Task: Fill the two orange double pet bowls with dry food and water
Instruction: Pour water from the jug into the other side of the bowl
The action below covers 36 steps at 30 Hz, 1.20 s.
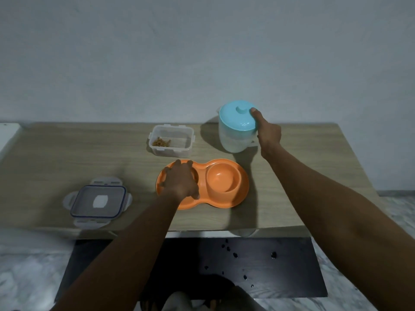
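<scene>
One orange double pet bowl (224, 187) lies on the wooden table (67, 153), near its front edge. My left hand (179, 182) rests palm down over its left cup, fingers spread on the rim, hiding what is inside. The right cup looks empty. My right hand (268, 131) grips the handle side of a white jug with a light blue lid (235, 129), thumb on the lid; the jug stands behind the bowl. A clear food container (171, 140) with a little dry food in one corner stands open behind the bowl.
The container's clear lid (97, 200) with a blue seal lies at the front left of the table. A white object (6, 135) sits at the table's far left. Below the table lies a dark mat (258, 265) with wet spots.
</scene>
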Available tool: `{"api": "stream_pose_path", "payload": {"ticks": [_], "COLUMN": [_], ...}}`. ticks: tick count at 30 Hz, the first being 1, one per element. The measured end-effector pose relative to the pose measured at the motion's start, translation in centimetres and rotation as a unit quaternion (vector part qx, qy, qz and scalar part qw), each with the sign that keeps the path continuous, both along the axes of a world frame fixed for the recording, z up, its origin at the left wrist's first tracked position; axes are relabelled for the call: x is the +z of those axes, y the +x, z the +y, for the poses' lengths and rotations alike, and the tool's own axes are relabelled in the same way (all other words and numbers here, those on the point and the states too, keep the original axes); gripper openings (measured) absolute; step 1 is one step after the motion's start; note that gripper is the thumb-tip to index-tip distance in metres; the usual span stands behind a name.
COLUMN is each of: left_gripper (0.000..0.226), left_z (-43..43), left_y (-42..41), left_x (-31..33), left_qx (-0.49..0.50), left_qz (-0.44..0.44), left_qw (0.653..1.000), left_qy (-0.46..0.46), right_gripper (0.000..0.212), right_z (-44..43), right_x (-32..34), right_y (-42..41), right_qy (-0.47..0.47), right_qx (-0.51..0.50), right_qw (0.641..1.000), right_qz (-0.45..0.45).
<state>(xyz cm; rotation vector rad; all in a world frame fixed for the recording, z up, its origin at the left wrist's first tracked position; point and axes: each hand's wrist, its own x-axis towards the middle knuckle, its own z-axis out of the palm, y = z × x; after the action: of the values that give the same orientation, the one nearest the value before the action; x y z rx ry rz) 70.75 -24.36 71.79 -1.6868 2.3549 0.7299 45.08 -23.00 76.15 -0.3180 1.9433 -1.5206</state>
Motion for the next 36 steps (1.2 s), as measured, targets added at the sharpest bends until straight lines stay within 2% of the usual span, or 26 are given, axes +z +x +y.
{"api": "stream_pose_path", "payload": {"ticks": [2, 8, 14, 19, 22, 25, 30, 36], "left_gripper": [0.118, 0.116, 0.112, 0.114, 0.115, 0.116, 0.116, 0.114], "left_z": [0.0, 0.1, 0.2, 0.5, 0.5, 0.5, 0.3, 0.2], "left_y": [-0.1, 0.0, -0.3, -0.3, -0.2, -0.3, -0.4, -0.5], "left_x": [-0.1, 0.0, 0.7, 1.3, 1.4, 1.3, 1.0, 1.1], "left_qx": [0.006, 0.011, 0.003, 0.0, -0.002, -0.005, -0.002, -0.001], "left_qz": [0.0, 0.005, -0.008, -0.015, -0.018, -0.021, -0.021, -0.021], "left_qw": [1.0, 1.0, 1.0, 1.0, 1.0, 1.0, 1.0, 1.0], "left_qy": [0.004, 0.003, 0.003, 0.006, 0.007, 0.006, 0.005, 0.004], "right_gripper": [0.053, 0.053, 0.085, 0.091, 0.081, 0.063, 0.067, 0.062], "right_z": [0.2, 2.7, 6.2, 8.9, 10.3, 11.4, 12.3, 12.6], "right_x": [-0.3, 0.3, 1.7, 2.7, 3.3, 3.8, 3.7, 3.7], "right_y": [0.0, -0.7, -1.8, -1.8, -1.3, -0.6, -0.1, 0.1], "right_qy": [-0.013, -0.018, -0.032, -0.002, 0.004, 0.024, 0.058, 0.095], "right_qx": [-0.015, -0.011, 0.023, 0.042, 0.053, 0.063, 0.088, 0.098], "right_qw": [1.0, 0.999, 0.996, 0.992, 0.989, 0.984, 0.971, 0.953], "right_qz": [-0.002, 0.026, 0.083, 0.121, 0.14, 0.165, 0.216, 0.272]}}
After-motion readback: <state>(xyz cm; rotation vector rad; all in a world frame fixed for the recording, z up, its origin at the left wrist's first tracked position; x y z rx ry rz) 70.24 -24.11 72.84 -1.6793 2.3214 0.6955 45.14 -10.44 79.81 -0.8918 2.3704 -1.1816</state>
